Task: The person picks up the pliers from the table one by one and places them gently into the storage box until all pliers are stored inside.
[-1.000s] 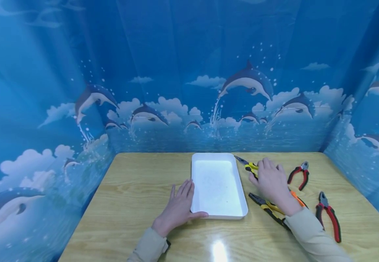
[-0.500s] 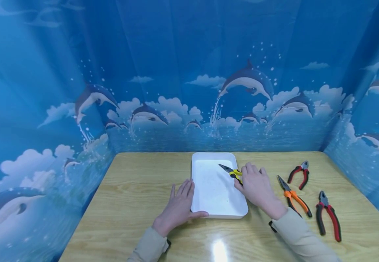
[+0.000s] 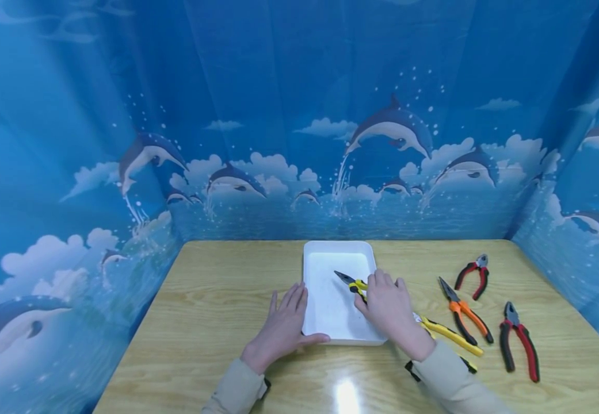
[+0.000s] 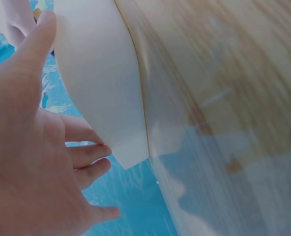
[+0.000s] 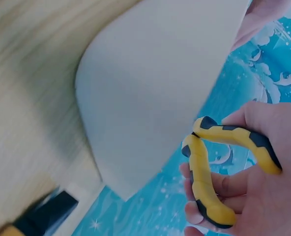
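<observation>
Head view: yellow pliers point(image 3: 353, 282) aslant over tray point(image 3: 325, 313), nose point(image 3: 342, 276) forward-left.

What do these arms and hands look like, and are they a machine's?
No, a person's. The left hand and right hand are bare. The left sleeve and right sleeve look plain and light beige. A small dark piece shows at the left sleeve's end, another dark piece at the right's; too little shows to identify them.

softly creased blue hangings point(image 3: 278, 69), printed with leaping dolphins point(image 3: 407, 119), white clouds point(image 3: 45, 257) and a pale, speckled sea point(image 3: 273, 221), enclose a light wood-grain table point(image 3: 216, 287) on its left, far and right sides, while a bright white reflection point(image 3: 347, 397) glares from the near part of its glossy surface.
</observation>
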Demonstrator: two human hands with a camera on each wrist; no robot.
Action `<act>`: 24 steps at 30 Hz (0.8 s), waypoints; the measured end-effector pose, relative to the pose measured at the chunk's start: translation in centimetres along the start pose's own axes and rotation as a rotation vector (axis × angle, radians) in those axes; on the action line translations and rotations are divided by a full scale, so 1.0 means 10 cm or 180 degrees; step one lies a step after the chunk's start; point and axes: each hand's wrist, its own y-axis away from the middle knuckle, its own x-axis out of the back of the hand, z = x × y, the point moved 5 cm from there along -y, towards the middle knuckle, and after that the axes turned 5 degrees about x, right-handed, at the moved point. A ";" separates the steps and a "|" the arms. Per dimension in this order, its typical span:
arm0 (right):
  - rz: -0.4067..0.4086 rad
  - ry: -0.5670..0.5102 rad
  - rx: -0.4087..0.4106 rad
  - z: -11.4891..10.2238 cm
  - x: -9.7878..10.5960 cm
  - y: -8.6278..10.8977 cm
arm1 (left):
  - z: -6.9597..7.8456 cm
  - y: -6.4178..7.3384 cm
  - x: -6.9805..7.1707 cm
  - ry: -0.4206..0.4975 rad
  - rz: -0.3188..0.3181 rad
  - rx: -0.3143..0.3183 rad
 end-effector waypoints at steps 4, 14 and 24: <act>-0.0071 -0.0007 0.0055 -0.10 -0.06 0.00 | 0.00 0.00 0.00 -0.0001 -0.0005 0.0003; 0.0038 -0.0005 0.0235 -0.32 -0.16 0.05 | 0.00 0.00 -0.01 -0.0056 0.0024 -0.0036; -0.0051 -0.0027 0.0275 -0.45 -0.23 0.06 | -0.01 -0.01 -0.01 -0.0058 0.0050 -0.0063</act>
